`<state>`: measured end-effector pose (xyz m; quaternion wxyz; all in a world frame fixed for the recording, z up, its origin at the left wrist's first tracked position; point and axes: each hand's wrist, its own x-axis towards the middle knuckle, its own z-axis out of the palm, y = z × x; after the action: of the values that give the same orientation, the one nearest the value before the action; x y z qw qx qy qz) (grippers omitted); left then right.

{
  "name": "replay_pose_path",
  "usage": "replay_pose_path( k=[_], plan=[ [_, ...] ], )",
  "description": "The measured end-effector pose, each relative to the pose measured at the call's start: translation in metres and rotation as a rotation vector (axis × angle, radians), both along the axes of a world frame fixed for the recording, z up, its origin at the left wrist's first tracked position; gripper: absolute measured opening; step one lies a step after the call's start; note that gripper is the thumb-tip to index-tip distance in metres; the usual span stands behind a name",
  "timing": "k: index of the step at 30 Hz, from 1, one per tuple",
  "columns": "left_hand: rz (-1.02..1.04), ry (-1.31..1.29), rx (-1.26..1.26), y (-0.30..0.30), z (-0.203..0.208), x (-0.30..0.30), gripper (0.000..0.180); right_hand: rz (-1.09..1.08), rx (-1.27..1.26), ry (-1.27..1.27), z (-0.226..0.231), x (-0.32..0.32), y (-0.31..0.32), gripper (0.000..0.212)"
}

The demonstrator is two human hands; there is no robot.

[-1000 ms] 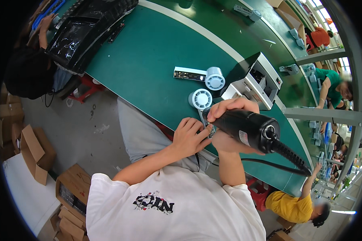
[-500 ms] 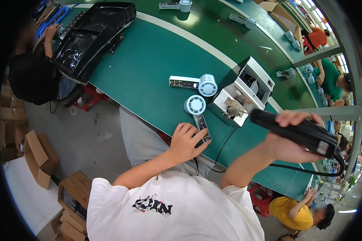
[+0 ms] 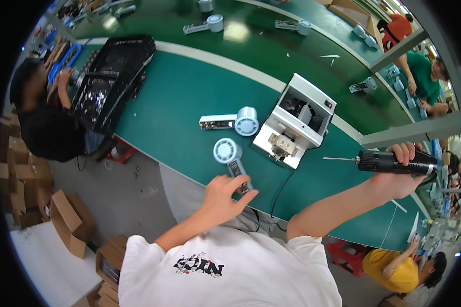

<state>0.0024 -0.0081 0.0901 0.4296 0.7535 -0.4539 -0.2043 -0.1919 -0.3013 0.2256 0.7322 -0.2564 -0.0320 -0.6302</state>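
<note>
My left hand (image 3: pixel 223 197) rests at the table's front edge, thumb and fingers closed round the handle end of a light-blue handheld fan (image 3: pixel 227 151). The handle's open side bares a dark circuit board. In my right hand (image 3: pixel 398 180) is a black electric screwdriver (image 3: pixel 384 161), lifted over the right side of the table, its thin metal bit pointing left. Between my hands stands a grey and black screw feeder (image 3: pixel 298 122), apart from the bit. A second handheld fan (image 3: pixel 246 122), also with its board exposed, lies just beyond the first.
A black tray lined with shiny plastic (image 3: pixel 112 84) sits at the left, beside a person in black (image 3: pixel 48 120). More fans (image 3: pixel 207 24) lie on the green belt (image 3: pixel 251 48) across the table. A metal post (image 3: pixel 415 128) rises at the right. Cardboard boxes (image 3: pixel 69 220) stand on the floor.
My right hand has drawn the screwdriver rightward, away from the screw feeder's front. The left hand stays on the same fan. The whole view has shifted slightly.
</note>
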Motion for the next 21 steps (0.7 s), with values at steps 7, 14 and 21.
replay_pose_path(
  k=[7,14,21],
  plan=[
    [-0.16,0.287,-0.107,0.035,0.089,0.079,0.028,-0.025,0.05,-0.076,-0.021,-0.011,-0.02,0.051],
    [-0.127,-0.376,-0.059,-0.154,0.124,0.167,0.032,0.001,0.088,-0.039,-0.014,0.002,-0.024,0.056],
    [-0.477,-0.796,-0.035,-0.381,0.024,0.234,0.034,-0.208,0.147,0.063,0.003,0.008,-0.01,0.074]
  ],
)
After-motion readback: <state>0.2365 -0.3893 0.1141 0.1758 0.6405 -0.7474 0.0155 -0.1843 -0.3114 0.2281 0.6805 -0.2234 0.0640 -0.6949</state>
